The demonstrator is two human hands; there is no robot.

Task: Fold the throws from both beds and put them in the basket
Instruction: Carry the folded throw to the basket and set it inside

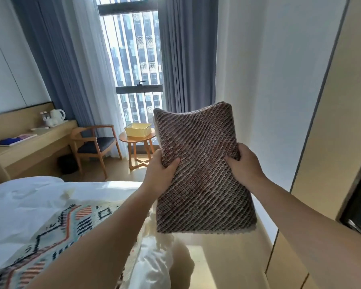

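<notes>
1. The bed [40,197], with its white cover, fills the lower left. I use it as the landmark. A patterned throw [56,230] with zigzag bands lies spread on it, not folded.
2. Beyond the foot of the bed, against the left wall, stands a long desk [29,149] with a kettle [57,116] on it, and a chair [96,144] is just beside the desk.
3. The brown knitted throw [202,174] is already folded to a thick rectangle. It is held in the air, above the right edge of the bed.
4. Past the foot of the bed, near the window, a small round table [138,140] carries the yellow basket [137,129]. The basket looks empty, though I see only part of its inside.
5. The left hand [161,174] grips the left edge of this throw, with the thumb on the front. The right hand [245,161] grips the right edge in the same way, its fingers closed around the fabric.
6. I judge that the step is carrying the first folded throw. The next move calls for walking around the bed to the basket and lowering the throw flat, so the fold does not open.
</notes>
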